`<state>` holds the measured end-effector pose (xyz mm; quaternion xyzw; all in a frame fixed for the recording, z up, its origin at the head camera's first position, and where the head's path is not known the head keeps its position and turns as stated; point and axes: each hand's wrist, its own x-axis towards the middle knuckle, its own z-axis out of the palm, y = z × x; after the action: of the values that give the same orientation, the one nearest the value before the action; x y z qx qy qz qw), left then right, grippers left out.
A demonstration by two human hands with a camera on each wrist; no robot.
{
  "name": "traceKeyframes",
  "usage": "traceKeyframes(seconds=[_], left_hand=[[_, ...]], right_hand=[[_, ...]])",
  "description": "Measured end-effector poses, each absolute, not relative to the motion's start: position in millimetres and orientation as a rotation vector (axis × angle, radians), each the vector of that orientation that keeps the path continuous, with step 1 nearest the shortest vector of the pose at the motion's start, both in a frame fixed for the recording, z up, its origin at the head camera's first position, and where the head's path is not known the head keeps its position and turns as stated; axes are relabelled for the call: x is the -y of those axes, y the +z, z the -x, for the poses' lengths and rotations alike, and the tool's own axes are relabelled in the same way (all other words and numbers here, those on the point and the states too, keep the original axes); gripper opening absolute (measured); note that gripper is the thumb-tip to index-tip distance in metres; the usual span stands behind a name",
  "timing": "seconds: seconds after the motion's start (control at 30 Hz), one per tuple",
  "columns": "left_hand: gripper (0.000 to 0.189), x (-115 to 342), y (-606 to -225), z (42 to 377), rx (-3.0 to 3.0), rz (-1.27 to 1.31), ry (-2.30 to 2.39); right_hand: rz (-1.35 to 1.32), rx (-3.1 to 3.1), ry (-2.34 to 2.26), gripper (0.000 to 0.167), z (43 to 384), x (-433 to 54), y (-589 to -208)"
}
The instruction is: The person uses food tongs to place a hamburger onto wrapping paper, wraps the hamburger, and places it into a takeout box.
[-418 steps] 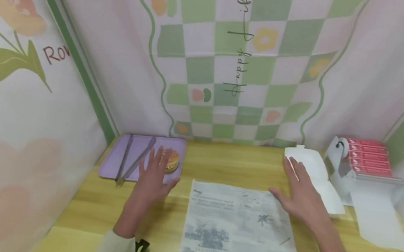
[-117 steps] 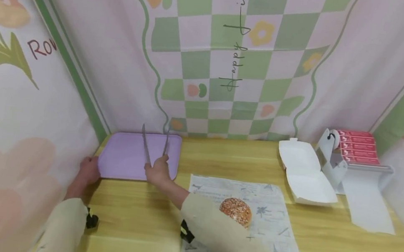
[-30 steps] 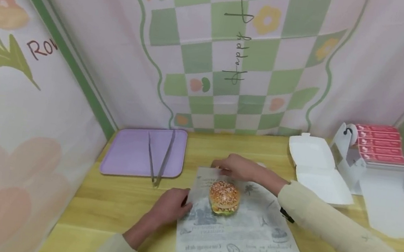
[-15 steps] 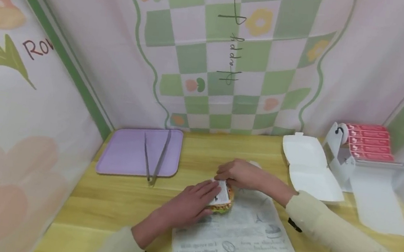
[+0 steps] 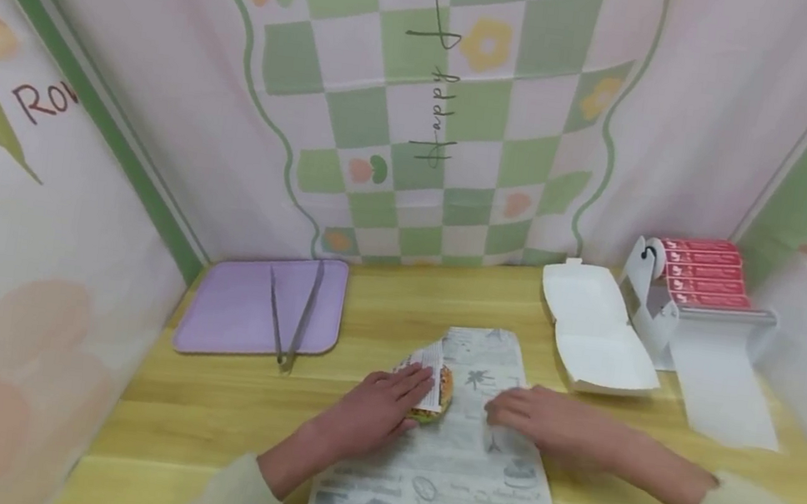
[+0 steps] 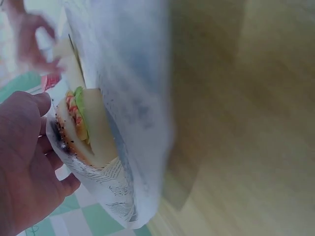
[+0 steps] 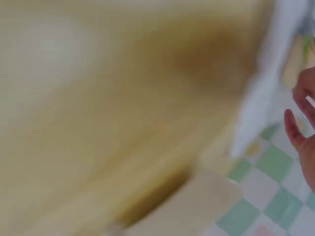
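A sesame-bun hamburger [image 5: 446,385] lies on a sheet of printed wrapping paper [image 5: 452,472], with the paper's left side folded up over its top. My left hand [image 5: 378,410] rests flat on that fold and presses it against the bun. In the left wrist view, the hamburger [image 6: 102,130] shows its lettuce and filling beside my left hand [image 6: 27,162]. Over the right part of the paper hovers my right hand [image 5: 541,420], fingers loosely bent, slightly blurred. The right wrist view shows the right hand [image 7: 307,147] at its edge, thumb and fingers apart, holding nothing.
Metal tongs [image 5: 300,323] lie spread on a purple tray [image 5: 226,306] at the back left. An opened white takeaway box [image 5: 598,356] sits at the back right, beside a dispenser [image 5: 649,307] with a roll of red-printed labels [image 5: 707,272].
The hamburger came from the tray to the paper, and the tongs were put back down. The paper's left side was folded over it. My right hand let go and moved right.
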<state>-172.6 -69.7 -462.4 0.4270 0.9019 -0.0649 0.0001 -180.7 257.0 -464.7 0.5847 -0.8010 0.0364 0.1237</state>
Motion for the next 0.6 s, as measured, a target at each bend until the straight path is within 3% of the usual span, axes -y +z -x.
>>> traceKeyframes(seconds=[0.23, 0.47, 0.6], left_hand=[[0.060, 72, -466, 172, -2.848, -1.337, -0.136], [0.059, 75, -471, 172, -2.846, -1.380, -0.144], [0.059, 73, -471, 172, -2.852, -1.460, -0.228]], right_hand=[[-1.718, 2.416, 0.054, 0.081, 152, -272, -485], [-1.758, 2.161, 0.273, 0.036, 169, -255, -491], [-1.708, 2.154, 0.492, 0.030, 180, -244, -482]])
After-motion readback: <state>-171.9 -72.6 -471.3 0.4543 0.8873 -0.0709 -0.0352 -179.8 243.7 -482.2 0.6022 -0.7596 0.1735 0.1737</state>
